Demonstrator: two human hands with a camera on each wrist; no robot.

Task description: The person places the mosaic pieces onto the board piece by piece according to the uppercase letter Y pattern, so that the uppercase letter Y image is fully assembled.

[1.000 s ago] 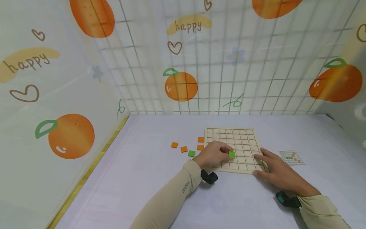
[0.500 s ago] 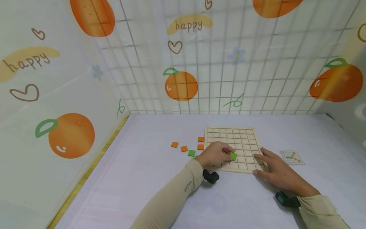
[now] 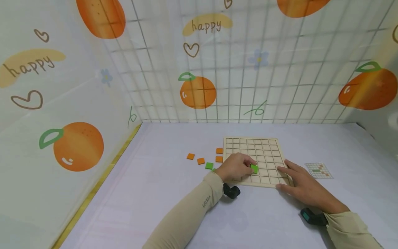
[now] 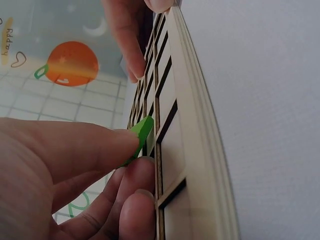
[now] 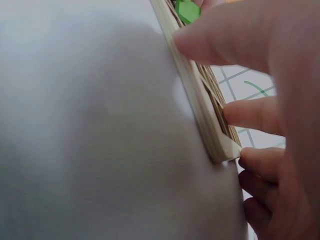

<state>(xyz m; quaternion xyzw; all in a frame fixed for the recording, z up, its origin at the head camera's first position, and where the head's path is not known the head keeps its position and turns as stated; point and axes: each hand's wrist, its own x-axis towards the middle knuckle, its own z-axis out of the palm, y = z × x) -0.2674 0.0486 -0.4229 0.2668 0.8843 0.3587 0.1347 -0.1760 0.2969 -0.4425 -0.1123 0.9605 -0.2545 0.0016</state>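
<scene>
Left hand: here, pinching the green tile, tilted over the board!
Right hand: fingers spread, touching the board's right side.
Handling: likely light, stiff, slightly slick; best gripped by opposite edges.

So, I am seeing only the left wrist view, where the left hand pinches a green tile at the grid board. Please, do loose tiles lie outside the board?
Observer: Yes, the head view shows four orange tiles to the left of the grid board.
Operator: Thank you. Is there also some loose green one?
Observer: Yes, another green tile lies there, nearer to the person than the orange ones.
Operator: And at the other side of the board?
Observer: A small card with coloured squares on a grid lies to the right, just beyond the right hand.
</scene>
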